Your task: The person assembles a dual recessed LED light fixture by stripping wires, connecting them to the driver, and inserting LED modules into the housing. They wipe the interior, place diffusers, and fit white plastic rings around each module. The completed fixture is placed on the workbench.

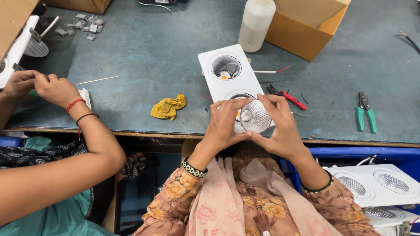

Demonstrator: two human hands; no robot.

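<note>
Now | both hands' fingers (227, 114) pinch reflector (255, 116) | wide mouth seemingly faces up

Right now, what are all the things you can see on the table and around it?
Twin light housing: one, white, table middle.
Reflector cup: one, silvery, held over housing's near hole.
Rag: one, yellow, left of housing.
Bottle: one, whitish, table back.
Cardboard box: one, brown, beside bottle.
Pliers: one, green handles, right.
Cutters: one, red handles, beside housing.
Finished lights: white, lower right.
Co-worker's hands: two, far left.
Left hand, right hand: both holding cup.
</note>
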